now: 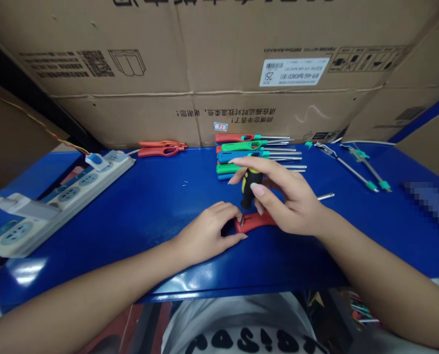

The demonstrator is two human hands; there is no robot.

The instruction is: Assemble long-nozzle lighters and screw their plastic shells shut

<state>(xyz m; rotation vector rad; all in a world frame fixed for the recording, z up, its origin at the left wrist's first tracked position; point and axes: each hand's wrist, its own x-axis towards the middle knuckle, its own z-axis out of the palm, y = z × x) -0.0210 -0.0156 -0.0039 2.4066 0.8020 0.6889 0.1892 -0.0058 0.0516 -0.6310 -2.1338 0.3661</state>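
Observation:
My right hand (295,199) grips a short screwdriver (246,189) with a black and yellow handle, held nearly upright. Its shaft points down at the rear end of a red stick lighter (258,222) that lies flat on the blue table (153,216). With thumb and fingers, my left hand (212,228) pinches that same end and steadies it. Beneath my right hand the lighter's middle is hidden, and a metal tube (326,196) shows beyond it. Whether the screwdriver's tip sits in a screw I cannot tell.
Behind my hands lies a stack of red, green and blue stick lighters (237,146). Red handle shells (162,148) are farther left. Metal lighter inner parts (356,167) lie at right. A power strip (70,196) runs along the left. A cardboard box (204,73) walls the back.

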